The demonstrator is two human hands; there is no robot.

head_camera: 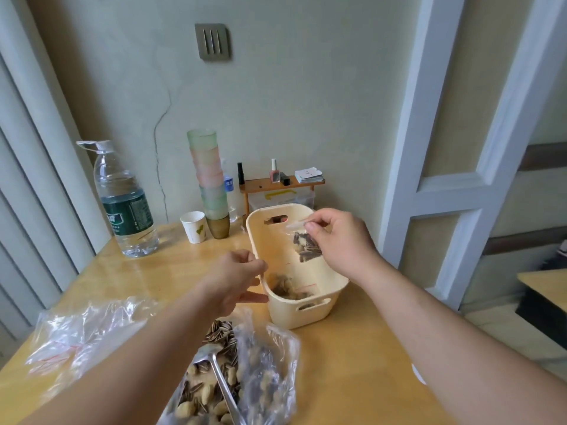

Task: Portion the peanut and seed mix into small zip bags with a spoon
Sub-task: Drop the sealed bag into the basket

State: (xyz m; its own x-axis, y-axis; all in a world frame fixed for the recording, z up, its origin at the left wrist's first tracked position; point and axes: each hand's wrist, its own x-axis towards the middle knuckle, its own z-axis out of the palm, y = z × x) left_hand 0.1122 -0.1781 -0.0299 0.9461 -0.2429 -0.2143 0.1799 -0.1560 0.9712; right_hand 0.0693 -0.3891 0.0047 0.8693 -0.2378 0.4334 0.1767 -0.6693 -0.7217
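Note:
My right hand [339, 240] pinches the top of a small zip bag [303, 245] filled with seeds and holds it over the cream plastic basket [306, 311]. Filled small bags [287, 289] lie in the basket's near end. Beside the basket's left rim hovers my left hand [237, 279], fingers loosely curled, with nothing in it that I can see. At the table's front lies a large clear bag of peanuts and striped sunflower seeds [233, 378], open, with a metal spoon [219, 375] resting in the mix.
A pile of empty zip bags [79, 335] lies front left on the wooden table [352, 378]. At the back stand a large water bottle [125, 200], a paper cup [193, 227], a stack of coloured cups [210, 182] and a small shelf with bottles [280, 184].

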